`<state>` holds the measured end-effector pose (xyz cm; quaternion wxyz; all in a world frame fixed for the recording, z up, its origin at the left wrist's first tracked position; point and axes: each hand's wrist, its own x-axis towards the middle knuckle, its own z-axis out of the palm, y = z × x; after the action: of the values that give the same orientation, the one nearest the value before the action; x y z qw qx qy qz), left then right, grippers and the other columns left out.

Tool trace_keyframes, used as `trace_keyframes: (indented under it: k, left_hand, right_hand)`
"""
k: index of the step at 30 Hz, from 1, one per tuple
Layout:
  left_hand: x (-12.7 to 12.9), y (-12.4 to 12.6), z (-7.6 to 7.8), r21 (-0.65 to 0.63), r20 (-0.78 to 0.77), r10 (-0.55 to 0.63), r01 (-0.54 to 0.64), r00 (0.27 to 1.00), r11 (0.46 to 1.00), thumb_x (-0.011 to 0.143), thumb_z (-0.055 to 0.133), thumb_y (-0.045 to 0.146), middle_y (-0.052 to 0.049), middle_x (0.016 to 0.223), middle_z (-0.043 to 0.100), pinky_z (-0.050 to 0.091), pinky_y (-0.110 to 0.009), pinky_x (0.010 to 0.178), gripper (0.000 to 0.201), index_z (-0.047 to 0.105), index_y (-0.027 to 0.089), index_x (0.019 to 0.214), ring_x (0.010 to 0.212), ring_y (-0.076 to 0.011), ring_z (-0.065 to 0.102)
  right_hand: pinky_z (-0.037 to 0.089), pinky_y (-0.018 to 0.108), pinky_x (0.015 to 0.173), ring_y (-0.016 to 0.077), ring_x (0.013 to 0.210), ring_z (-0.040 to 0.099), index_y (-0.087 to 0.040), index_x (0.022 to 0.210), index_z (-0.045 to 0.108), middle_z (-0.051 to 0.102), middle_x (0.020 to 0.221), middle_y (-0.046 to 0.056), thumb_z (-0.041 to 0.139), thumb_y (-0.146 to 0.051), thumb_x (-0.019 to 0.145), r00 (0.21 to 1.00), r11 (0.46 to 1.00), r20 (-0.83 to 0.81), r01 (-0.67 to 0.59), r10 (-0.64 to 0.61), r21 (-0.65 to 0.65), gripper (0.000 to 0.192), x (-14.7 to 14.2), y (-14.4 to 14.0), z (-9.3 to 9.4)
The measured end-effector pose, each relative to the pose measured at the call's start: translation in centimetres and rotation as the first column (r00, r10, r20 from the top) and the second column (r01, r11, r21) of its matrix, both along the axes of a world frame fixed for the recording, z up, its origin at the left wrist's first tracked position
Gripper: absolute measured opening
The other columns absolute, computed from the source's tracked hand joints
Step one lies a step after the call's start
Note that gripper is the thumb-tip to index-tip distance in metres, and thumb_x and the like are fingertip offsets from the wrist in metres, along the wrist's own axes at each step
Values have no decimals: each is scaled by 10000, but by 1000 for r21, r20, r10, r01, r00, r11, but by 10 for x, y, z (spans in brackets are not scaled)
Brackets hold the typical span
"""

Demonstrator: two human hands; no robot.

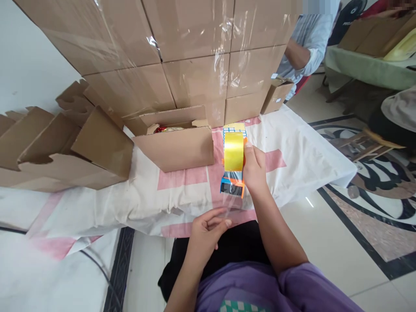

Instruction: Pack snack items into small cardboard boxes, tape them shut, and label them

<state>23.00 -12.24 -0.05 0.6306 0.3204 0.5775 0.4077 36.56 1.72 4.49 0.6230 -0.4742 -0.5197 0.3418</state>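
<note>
tape dispenser [232, 187], one, blue and orange with a dark front, carrying a yellow tape roll [233, 151]; it is hanging above the near edge of the cloth-covered table, just in front of the stacked boxes. right hand [254, 162]: wrapping round the dispenser's side, thumb beside the roll, gripping it firmly. clear strip [230, 207]: running from the dispenser's front down toward the other hand. left hand [208, 229]: fingers curling, thumb and forefinger lying narrowly apart about the strip's end; whether they are pinching it, one cannot tell. handling, by judgement: the dispenser is probably being fairly light and stiff, its weight sitting mostly in the roll; the frame's side is offering the sound hold, clear of the front, where a cutting edge may be waiting. the strip is likely being thin, limp and clinging, best taken by its very end. carton [175, 149], one, unlidded, standing left of the roll, something red and shiny [160, 129] showing inside. taped box stack [195, 82]: rising behind. cartons with raised flaps [68, 151]: standing at far left. small box [277, 97]: standing at right, near a person's light blue sleeve [316, 52]. tablecloth [302, 147], white and pink: lying wrinkled beneath.
</note>
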Motion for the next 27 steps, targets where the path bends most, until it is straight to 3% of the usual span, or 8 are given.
trace_keyframes:
  k: [4, 9, 16, 22, 27]
  left_hand:
    - [-6, 0, -8, 26, -30, -74, 75, 997, 997, 684, 824, 515, -64, 691, 742, 297, -159, 318, 391, 793, 159, 841, 390, -56, 444]
    - [-13, -5, -8, 21, -70, -106, 108, 992, 994, 760, 766, 499, -99, 804, 780, 290, -153, 323, 337, 793, 168, 815, 484, -112, 580]
    - [-12, -6, -10, 43, -71, -114, 117, 991, 992, 763, 763, 482, -75, 759, 773, 267, -163, 314, 317, 771, 165, 775, 399, -68, 466]
    - [-4, -10, -14, 74, -94, -96, 103, 991, 992, 775, 760, 457, -88, 808, 783, 275, -163, 320, 289, 769, 170, 802, 448, -98, 541]
    - [-3, -11, -18, 131, -122, -41, 57, 992, 990, 776, 763, 463, -56, 756, 767, 280, -165, 321, 292, 771, 172, 803, 411, -69, 471]
  right_hand:
    - [367, 260, 473, 126, 544, 448, -219, 660, 457, 460, 618, -12, 487, -675, 937, 997, 998, -36, -67, 67, -8, 534, 2, -3, -1]
    - [495, 282, 581, 161, 679, 589, -198, 889, 623, 626, 778, 17, 738, -562, 811, 988, 988, 10, -151, 151, 16, 389, 5, -9, -5]
    - [544, 317, 631, 215, 826, 672, -231, 1001, 616, 664, 857, 39, 664, -596, 873, 983, 984, -52, -176, 177, 24, 390, 5, -25, -2]
    - [537, 295, 592, 217, 803, 678, -231, 992, 618, 647, 820, 37, 633, -633, 880, 973, 977, -103, -210, 205, -33, 418, 6, -37, 3]
    - [547, 292, 577, 200, 758, 662, -215, 924, 619, 611, 778, 32, 633, -614, 892, 963, 970, -146, -238, 227, -56, 401, 3, -43, 4]
